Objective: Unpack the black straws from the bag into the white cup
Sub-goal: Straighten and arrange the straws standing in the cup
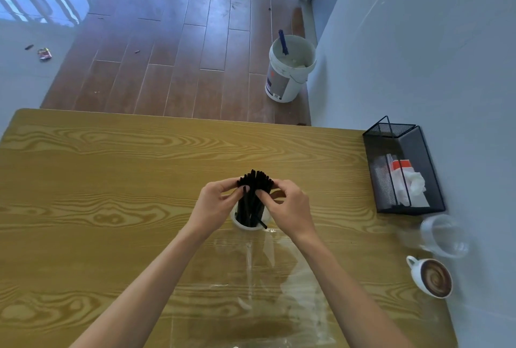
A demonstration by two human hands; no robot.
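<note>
While the straws (254,197) are standing bunched in the cup (245,225) at the centre of the frame, both hands are working on their upper ends. The left hand (216,202) is closing its fingers (242,189) on the left side of the bunch, and the right hand (287,205) is pinching the right side; both sets of fingers are clamped on the straws, not spread apart. The lower ends are sitting inside the cup, and one straw is leaning out over the near rim.

The bag (259,286) is lying flat on the bench (111,180) just below the cup, toward the bottom of the frame. It is looking empty, though its clear film is making that hard to confirm.

Handling judgement: the straws are appearing light, thin and fairly stiff, with smooth walls that are likely to slip against one another. Gripping the bunch as a whole near the top is keeping it together; squeezing hard is risking kinks. The cup is likely light too, so side load on the bunch is liable to tip it.

Nearby, a mesh box (405,169) is standing at the right edge of the frame, well apart from the cup. A clear glass (441,236) and a coffee cup (431,278) are sitting at the lower right. A bucket (287,71) is standing on the floor beyond the bench. Nothing is standing between the hands and the cup; only the bag is lying close.
</note>
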